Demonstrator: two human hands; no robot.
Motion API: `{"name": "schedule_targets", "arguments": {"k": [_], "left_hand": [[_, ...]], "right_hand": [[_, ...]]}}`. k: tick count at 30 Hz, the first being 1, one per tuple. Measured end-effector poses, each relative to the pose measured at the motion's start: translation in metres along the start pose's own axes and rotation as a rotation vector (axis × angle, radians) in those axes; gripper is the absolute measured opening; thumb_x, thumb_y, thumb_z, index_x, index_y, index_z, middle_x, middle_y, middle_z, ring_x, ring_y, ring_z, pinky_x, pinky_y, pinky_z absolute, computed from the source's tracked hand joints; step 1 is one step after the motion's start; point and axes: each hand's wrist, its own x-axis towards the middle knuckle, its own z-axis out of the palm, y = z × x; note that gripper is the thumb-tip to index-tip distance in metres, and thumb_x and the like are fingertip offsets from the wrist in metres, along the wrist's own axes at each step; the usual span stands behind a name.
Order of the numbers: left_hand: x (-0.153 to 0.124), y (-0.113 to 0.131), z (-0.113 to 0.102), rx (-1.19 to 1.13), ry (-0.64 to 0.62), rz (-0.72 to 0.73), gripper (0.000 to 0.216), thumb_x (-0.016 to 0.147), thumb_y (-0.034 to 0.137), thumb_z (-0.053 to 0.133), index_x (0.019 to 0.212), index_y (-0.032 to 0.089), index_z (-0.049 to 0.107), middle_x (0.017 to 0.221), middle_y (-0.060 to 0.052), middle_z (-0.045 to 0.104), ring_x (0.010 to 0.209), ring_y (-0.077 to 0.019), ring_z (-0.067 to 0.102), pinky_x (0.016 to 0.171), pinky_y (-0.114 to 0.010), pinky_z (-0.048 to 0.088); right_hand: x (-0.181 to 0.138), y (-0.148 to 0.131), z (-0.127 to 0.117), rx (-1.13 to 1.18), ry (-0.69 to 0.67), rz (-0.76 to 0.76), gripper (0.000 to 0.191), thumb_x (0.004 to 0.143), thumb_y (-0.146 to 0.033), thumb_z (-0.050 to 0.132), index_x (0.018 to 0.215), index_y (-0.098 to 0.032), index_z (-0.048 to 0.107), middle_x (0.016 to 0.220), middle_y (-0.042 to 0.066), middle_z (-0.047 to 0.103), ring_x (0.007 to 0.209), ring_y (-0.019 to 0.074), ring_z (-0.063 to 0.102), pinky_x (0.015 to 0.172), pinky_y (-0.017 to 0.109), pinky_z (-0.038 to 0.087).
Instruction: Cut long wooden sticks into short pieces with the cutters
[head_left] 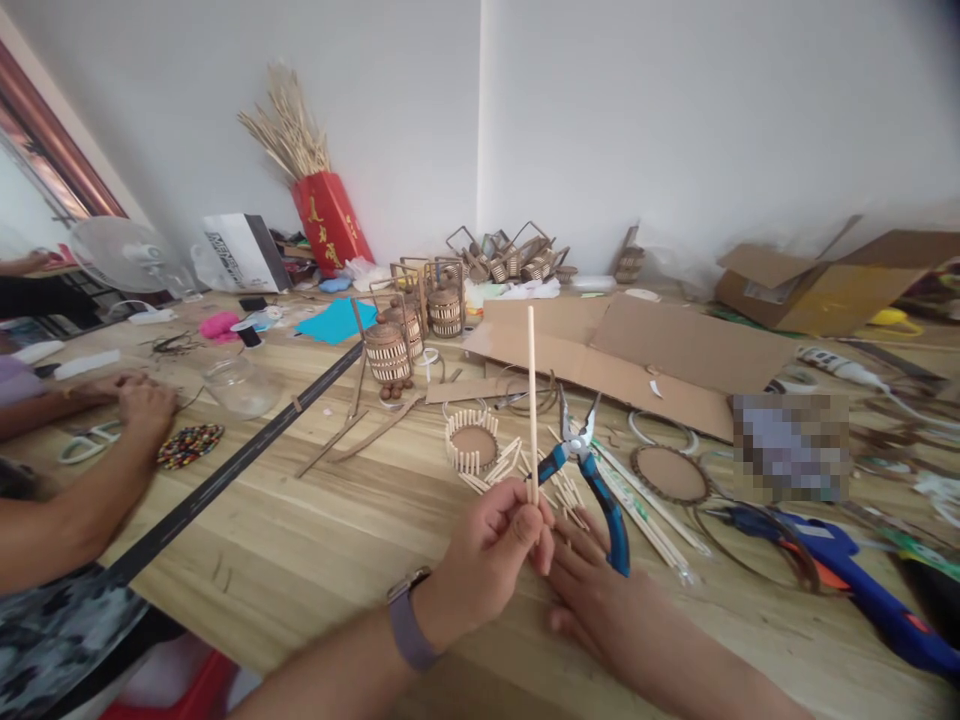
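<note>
Two bare forearms rise from the bottom edge over a pale wood-grained table point(300, 560); the left wrist wears a watch with a mauve strap point(412, 620); the left hand point(495, 550) pinches the lower end of a slim, pale wooden stick point(532, 400) between thumb and fingers, holding it upright; the right hand point(600, 600) lies just beside it, fingers stretched forward and close together; pliers with blue-and-black handles point(576, 440) stand jaws apart above that hand, one handle overlapping it, though I cannot tell whether its fingers grip them; beyond the hands, short pale cut sticks point(510, 462) lie scattered beside a round brown cardboard base ringed with upright pegs point(474, 443); to the right are long pale sticks in clear plastic point(637, 510), a dark-rimmed round cardboard disc point(670, 473) and a blue glue gun point(825, 545); at far left, a co-worker's hands point(146, 400) rest near a multicoloured beaded piece point(190, 447).
</note>
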Motion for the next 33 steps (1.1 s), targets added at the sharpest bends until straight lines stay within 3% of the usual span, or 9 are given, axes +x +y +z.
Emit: {"name": "schedule_targets", "arguments": {"k": [4,6,8,12,18,22,26,29,33], "left_hand": [[-0.002,-0.002,0.0,0.037,0.006,0.003,0.044,0.091,0.06,0.047,0.082,0.017,0.049,0.058,0.002,0.05,0.055,-0.01,0.042,0.058,-0.023,0.034],[-0.004,-0.003,0.001,0.073,-0.005,-0.005,0.043,0.091,0.06,0.046,0.084,0.017,0.05,0.06,0.002,0.049,0.055,-0.0102,0.041,0.057,-0.023,0.033],[-0.008,-0.003,0.003,0.166,-0.038,-0.002,0.042,0.094,0.057,0.043,0.082,0.017,0.051,0.065,0.0,0.05,0.058,-0.0109,0.042,0.06,-0.024,0.035],[-0.018,-0.003,0.012,0.435,-0.166,0.118,0.038,0.097,0.047,0.038,0.078,0.018,0.054,0.075,-0.006,0.055,0.076,-0.0169,0.051,0.074,-0.028,0.039],[-0.024,-0.014,0.025,0.474,-0.284,0.218,0.033,0.096,0.042,0.041,0.077,0.019,0.056,0.088,-0.011,0.061,0.083,-0.0203,0.054,0.076,-0.031,0.041],[-0.022,-0.019,0.03,0.412,-0.424,0.135,0.033,0.094,0.044,0.042,0.072,0.021,0.051,0.09,-0.012,0.063,0.084,-0.021,0.056,0.073,-0.031,0.043],[-0.019,-0.015,0.028,0.354,-0.426,0.15,0.04,0.092,0.05,0.045,0.068,0.02,0.053,0.088,-0.013,0.063,0.095,-0.0245,0.057,0.085,-0.033,0.043],[-0.015,-0.01,0.024,0.194,-0.293,0.012,0.047,0.093,0.057,0.042,0.073,0.018,0.058,0.083,-0.011,0.065,0.086,-0.0215,0.061,0.084,-0.033,0.043],[-0.004,-0.01,0.017,-0.002,0.029,-0.191,0.046,0.086,0.061,0.055,0.086,0.016,0.061,0.079,-0.006,0.068,0.074,-0.0182,0.061,0.076,-0.03,0.043]], "right_hand": [[-0.014,0.014,-0.015,0.107,0.196,0.28,0.034,0.09,-0.029,0.047,0.115,-0.021,0.067,0.116,0.013,0.072,0.107,0.0316,0.066,0.089,0.048,0.054],[-0.018,0.016,-0.023,0.267,0.37,0.552,0.036,0.094,-0.038,0.039,0.103,-0.021,0.069,0.101,0.013,0.075,0.093,0.0294,0.07,0.082,0.045,0.056],[-0.017,0.01,-0.026,0.489,0.525,0.738,0.041,0.093,-0.049,0.039,0.109,-0.023,0.066,0.107,0.012,0.074,0.1,0.0295,0.069,0.087,0.044,0.056],[-0.003,-0.019,-0.014,0.988,0.621,0.759,0.058,0.086,-0.064,0.047,0.133,-0.029,0.049,0.126,0.008,0.066,0.12,0.0271,0.059,0.099,0.041,0.05],[0.006,-0.04,0.004,1.47,0.607,0.854,0.075,0.075,-0.07,0.059,0.137,-0.03,0.041,0.108,0.007,0.067,0.093,0.0253,0.067,0.082,0.04,0.055],[0.003,-0.035,0.002,1.418,0.572,0.884,0.066,0.074,-0.054,0.065,0.133,-0.03,0.047,0.102,0.005,0.065,0.089,0.0239,0.064,0.08,0.039,0.054],[0.0,-0.026,-0.007,1.41,0.67,0.801,0.058,0.076,-0.039,0.061,0.131,-0.031,0.046,0.102,0.004,0.064,0.086,0.0213,0.063,0.075,0.035,0.054],[-0.007,-0.012,-0.02,1.316,0.786,0.782,0.048,0.079,-0.036,0.06,0.124,-0.028,0.048,0.103,0.005,0.064,0.085,0.0213,0.065,0.073,0.034,0.055],[-0.015,0.002,-0.031,0.896,0.787,0.78,0.027,0.08,-0.044,0.061,0.097,-0.023,0.058,0.08,0.003,0.064,0.07,0.0197,0.062,0.067,0.032,0.054]]}}
